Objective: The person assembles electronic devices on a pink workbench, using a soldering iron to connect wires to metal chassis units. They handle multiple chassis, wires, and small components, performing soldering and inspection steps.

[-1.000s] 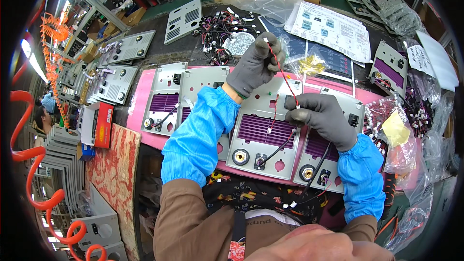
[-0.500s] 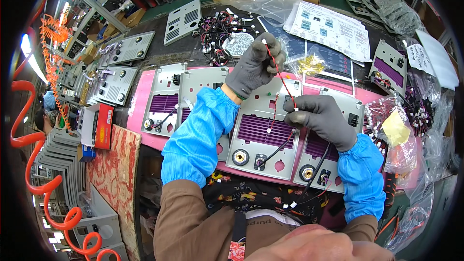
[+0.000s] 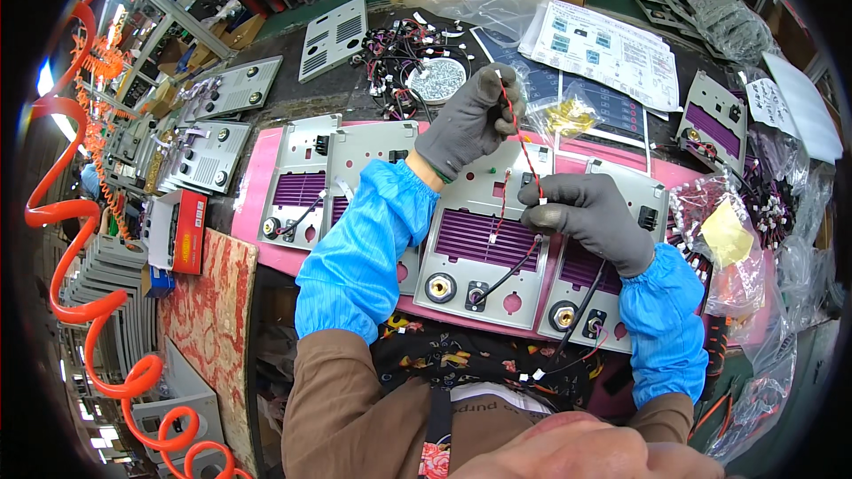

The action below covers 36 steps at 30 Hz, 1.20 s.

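Observation:
Between my two grey-gloved hands runs a thin twisted red-and-black wire lead (image 3: 524, 144) with small white connectors at its ends. My left hand (image 3: 469, 124), higher up, pinches its upper end. Lower and to the right, my right hand (image 3: 593, 217) is closed on the lower end near a white connector. Below them lies a grey metal panel (image 3: 444, 302) with a purple slotted grille (image 3: 488, 238) and a round gold-centred jack (image 3: 439, 287). Another short red wire (image 3: 502, 204) rests on this panel, and a black cable (image 3: 510, 275) rises from a square socket towards my right hand.
Similar panels (image 3: 362, 144) lie on both sides on a pink mat (image 3: 257, 186). Behind are a tangle of cables (image 3: 390, 62), a round tub of small metal parts (image 3: 439, 80) and printed sheets (image 3: 612, 53). Plastic bags (image 3: 732, 275) sit right; an orange coiled hose (image 3: 89, 310) hangs left.
The wire's upper end has shifted slightly right as my left fingers changed their pinch on it. My right hand has barely moved. The orange hose has swung.

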Tool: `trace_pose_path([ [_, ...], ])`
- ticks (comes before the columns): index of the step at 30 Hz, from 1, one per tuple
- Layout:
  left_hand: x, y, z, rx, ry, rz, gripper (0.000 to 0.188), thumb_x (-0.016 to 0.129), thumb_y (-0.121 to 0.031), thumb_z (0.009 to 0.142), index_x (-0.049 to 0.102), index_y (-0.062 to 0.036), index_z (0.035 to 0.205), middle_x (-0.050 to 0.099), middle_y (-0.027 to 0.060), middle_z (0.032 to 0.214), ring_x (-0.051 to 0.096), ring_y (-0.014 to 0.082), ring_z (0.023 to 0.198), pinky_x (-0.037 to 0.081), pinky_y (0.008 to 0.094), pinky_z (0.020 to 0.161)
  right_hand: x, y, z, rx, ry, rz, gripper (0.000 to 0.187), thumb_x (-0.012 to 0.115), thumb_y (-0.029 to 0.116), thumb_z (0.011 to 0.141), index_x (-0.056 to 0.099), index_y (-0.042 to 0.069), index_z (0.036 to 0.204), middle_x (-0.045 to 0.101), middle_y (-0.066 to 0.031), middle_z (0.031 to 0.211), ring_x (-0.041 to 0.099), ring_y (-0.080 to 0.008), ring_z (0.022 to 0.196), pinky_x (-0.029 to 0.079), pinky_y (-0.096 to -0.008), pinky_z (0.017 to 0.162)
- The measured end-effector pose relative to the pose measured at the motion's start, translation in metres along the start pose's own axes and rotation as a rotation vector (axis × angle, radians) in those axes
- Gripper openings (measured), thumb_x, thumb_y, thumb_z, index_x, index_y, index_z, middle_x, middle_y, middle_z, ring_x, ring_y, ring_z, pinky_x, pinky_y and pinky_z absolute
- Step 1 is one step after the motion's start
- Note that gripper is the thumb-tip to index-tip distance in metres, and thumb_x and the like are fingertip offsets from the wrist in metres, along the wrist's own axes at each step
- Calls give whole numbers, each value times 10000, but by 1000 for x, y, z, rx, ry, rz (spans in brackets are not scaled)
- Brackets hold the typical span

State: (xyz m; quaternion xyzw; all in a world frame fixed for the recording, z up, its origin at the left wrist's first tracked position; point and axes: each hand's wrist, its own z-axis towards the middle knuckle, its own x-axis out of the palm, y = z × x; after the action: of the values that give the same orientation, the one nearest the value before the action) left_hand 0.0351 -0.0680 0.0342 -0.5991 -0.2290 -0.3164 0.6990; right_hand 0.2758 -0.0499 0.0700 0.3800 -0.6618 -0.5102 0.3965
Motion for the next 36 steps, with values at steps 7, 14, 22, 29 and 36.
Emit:
trace_pose_path([
  [7,0,0,2,-28,-33,-6,390,705,-501,790,551,-181,950,447,-64,766,490,95,708,428,212,566,-1,0,0,1,-3,-15,343,711,95,882,644,-67,1176,710,-100,1010,659,-128,911,530,-275,828],
  [14,11,-11,-4,17,-19,219,413,665,-496,866,522,-147,1035,429,-42,846,459,78,733,378,190,569,0,-2,4,-4,-7,-53,321,681,114,893,656,-50,1168,707,-86,1004,649,-119,888,522,-265,795],
  [22,68,-46,-4,20,-62,741,318,628,-359,958,630,-56,1053,616,-3,868,561,81,744,468,215,656,-2,3,1,-156,-4,-272,333,587,227,918,688,-54,1067,643,-94,975,590,-176,976,442,-322,915],
  [29,60,-52,-13,-28,-83,1118,347,602,-365,963,666,-63,1123,653,20,873,593,87,757,497,234,695,-6,-4,0,-268,-61,-259,453,672,338,895,667,-53,1123,686,-103,1027,636,-170,879,494,-316,843],
  [36,14,-38,-78,261,-14,1932,269,646,-273,888,694,-138,1116,680,54,1042,625,274,1022,506,390,884,-8,6,3,-225,-208,-230,272,607,139,931,653,-19,1148,664,-39,1000,570,-107,897,468,-275,845],
])
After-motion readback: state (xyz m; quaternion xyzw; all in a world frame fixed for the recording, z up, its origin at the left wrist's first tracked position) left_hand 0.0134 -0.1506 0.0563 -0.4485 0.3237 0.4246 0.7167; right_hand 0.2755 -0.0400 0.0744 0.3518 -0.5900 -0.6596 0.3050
